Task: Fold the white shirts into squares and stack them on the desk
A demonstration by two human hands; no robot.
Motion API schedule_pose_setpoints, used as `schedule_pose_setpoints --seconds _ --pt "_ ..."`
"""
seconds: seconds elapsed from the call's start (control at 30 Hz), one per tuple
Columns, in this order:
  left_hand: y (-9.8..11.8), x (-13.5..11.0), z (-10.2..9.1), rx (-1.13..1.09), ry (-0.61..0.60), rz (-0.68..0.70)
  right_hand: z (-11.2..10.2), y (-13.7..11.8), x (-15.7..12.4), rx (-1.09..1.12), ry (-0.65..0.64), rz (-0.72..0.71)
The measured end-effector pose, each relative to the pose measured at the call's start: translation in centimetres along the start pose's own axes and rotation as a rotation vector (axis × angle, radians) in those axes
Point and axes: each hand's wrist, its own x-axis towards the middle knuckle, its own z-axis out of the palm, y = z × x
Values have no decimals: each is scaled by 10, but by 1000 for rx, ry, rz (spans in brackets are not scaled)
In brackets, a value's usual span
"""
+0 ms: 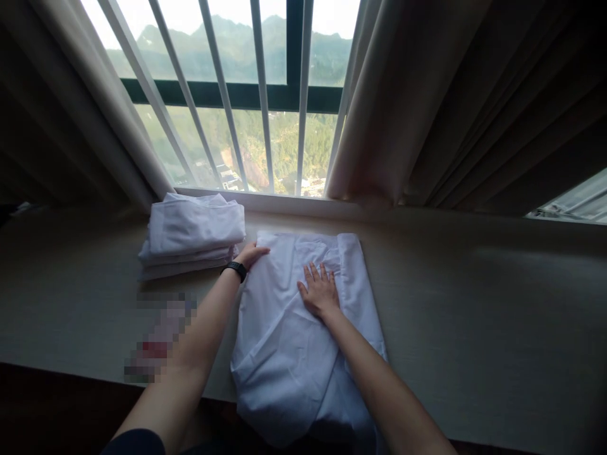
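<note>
A white cloth garment [284, 354], partly folded and creased, lies on the sill and hangs over its front edge. At its far left corner my left hand [251, 253], with a black watch on the wrist, is closed on the edge, thumb on top; the other fingers are mostly hidden. My right hand [320, 291] rests flat on the upper part of the cloth, fingers spread and holding nothing. Just left of the garment, a stack of folded white cloth [196, 224] sits near the window.
The wide pale sill [474, 316] extends to both sides, its front edge near my body. A pixelated item [159, 341] lies beside my left forearm. Behind stand a barred window [263, 95] and drawn-back curtains [403, 95].
</note>
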Motion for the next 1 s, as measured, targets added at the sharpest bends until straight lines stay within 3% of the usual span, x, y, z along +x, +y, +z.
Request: schedule_pose_setpoints --seconds 0.1,0.23,0.3,0.4,0.5,0.57,0.67,0.77,0.87,1.0 --pt "16 2 4 -56 -73 13 -4 0 0 15 -3 -1" --pt "51 -2 21 -13 -48 157 -8 0 0 34 5 4" --pt "71 -6 42 149 4 260 -8 0 0 45 1 5" --pt "92 -18 90 521 44 352 -9 1 -1 64 -5 7" --pt "95 -41 133 726 -88 313 -9 2 -2 72 8 -24" --pt "87 -63 142 755 -149 325 -8 4 -2 78 18 -53" --pt "62 -110 118 721 -57 402 -7 8 -1 122 37 -37" --pt "21 -175 66 686 31 367 -5 11 0 188 89 34" --pt "-31 -244 19 659 123 244 -5 14 -2 240 166 60" --pt "-86 -312 -6 599 221 130 -9 16 -4 368 200 78"
